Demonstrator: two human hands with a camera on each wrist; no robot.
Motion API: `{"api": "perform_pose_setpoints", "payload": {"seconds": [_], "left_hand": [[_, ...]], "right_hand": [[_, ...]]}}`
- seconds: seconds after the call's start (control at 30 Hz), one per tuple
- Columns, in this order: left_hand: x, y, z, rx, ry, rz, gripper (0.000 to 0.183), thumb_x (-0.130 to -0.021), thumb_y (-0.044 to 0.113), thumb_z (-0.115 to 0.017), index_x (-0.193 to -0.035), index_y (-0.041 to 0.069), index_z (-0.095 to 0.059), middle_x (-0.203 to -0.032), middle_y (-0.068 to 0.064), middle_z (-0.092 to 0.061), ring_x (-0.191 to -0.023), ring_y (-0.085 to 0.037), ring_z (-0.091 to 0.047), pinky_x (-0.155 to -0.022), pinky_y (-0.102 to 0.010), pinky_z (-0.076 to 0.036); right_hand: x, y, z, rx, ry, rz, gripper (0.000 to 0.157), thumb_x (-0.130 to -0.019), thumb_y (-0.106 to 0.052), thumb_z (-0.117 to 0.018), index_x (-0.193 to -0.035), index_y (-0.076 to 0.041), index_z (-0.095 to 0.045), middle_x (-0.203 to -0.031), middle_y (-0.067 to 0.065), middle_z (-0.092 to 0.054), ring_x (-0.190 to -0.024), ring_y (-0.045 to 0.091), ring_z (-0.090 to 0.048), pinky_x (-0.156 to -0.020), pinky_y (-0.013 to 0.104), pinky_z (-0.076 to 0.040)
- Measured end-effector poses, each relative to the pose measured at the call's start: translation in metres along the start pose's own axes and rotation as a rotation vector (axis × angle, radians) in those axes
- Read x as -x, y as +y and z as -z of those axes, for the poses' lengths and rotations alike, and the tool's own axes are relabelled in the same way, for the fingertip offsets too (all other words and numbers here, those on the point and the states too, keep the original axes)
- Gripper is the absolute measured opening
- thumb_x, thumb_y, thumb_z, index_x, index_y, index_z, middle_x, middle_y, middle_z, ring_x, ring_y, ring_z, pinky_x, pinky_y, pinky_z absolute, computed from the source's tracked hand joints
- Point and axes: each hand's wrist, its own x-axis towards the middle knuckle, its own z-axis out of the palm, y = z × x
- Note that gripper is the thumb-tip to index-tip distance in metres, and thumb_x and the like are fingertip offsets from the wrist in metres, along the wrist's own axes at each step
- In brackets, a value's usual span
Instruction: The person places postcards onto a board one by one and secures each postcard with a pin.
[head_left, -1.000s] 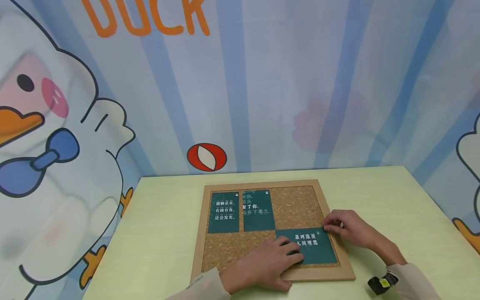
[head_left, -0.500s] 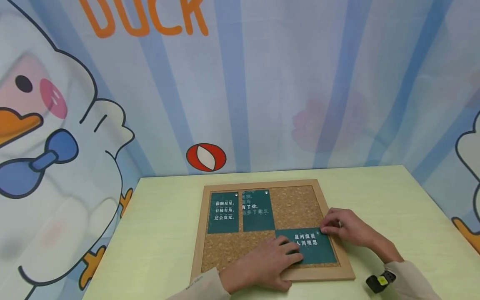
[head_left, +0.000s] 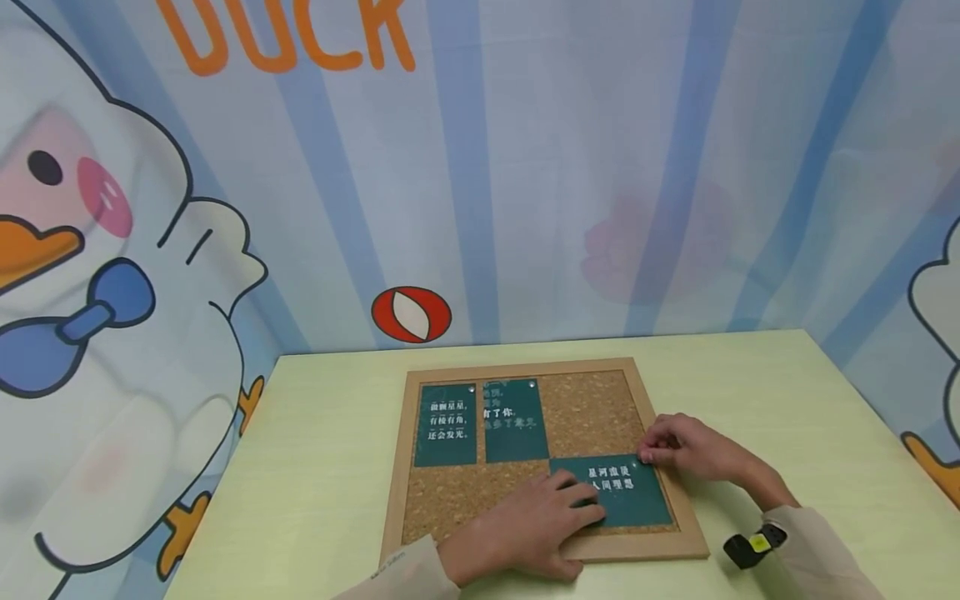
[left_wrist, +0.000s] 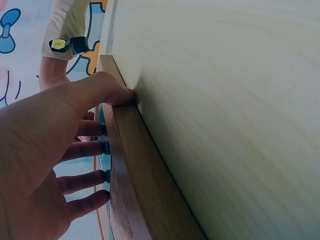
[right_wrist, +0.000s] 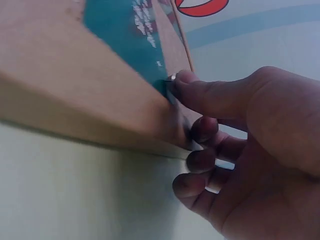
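Note:
A dark green card (head_left: 637, 504) with white writing lies at the lower right of a framed cork board (head_left: 592, 412). My left hand (head_left: 525, 521) rests on the card's left part with fingers spread, its thumb against the frame's front edge in the left wrist view. At the card's upper right corner, my right hand (head_left: 693, 454) brings thumb and index finger together. A small shiny thing, seemingly a thumbtack (right_wrist: 173, 77), shows at the thumb tip in the right wrist view; the fingers partly hide it.
Two upright green cards, a left one (head_left: 446, 450) and a right one (head_left: 517, 446), are fixed to the board's upper part by small silver tacks. The pale yellow table (head_left: 322, 467) extends around the board to a cartoon-printed backdrop (head_left: 540, 208).
My right hand has shifted slightly left and up at the card's corner. The left hand and the cards hold their places on the board.

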Motion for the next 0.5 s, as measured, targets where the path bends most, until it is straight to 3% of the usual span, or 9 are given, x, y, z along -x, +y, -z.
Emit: {"api": "perform_pose_setpoints", "payload": {"seconds": [0.2,0.5], "left_hand": [[0.0006,-0.0007,0.0008,0.027,-0.001,-0.003,0.06,-0.096,0.05,-0.066,-0.149,0.024,-0.056,-0.152,0.004,-0.05,-0.133,-0.016,-0.047,-0.108,-0.033,-0.043],[0.0011,-0.0001,-0.0003,0.012,0.004,0.005,0.059,-0.096,0.052,-0.066,-0.148,0.025,-0.057,-0.151,0.005,-0.05,-0.133,-0.016,-0.047,-0.107,-0.033,-0.043]], "right_hand": [[-0.0027,-0.0008,0.0014,-0.039,-0.022,-0.056,0.007,-0.101,-0.011,-0.067,-0.102,-0.006,-0.072,-0.095,0.0,-0.067,-0.082,0.013,-0.053,-0.071,0.029,-0.044],[-0.0033,-0.0003,0.0045,-0.08,-0.062,-0.041,0.011,-0.103,-0.012,-0.065,-0.102,-0.007,-0.075,-0.1,0.004,-0.065,-0.088,0.017,-0.052,-0.075,0.03,-0.043]]}}
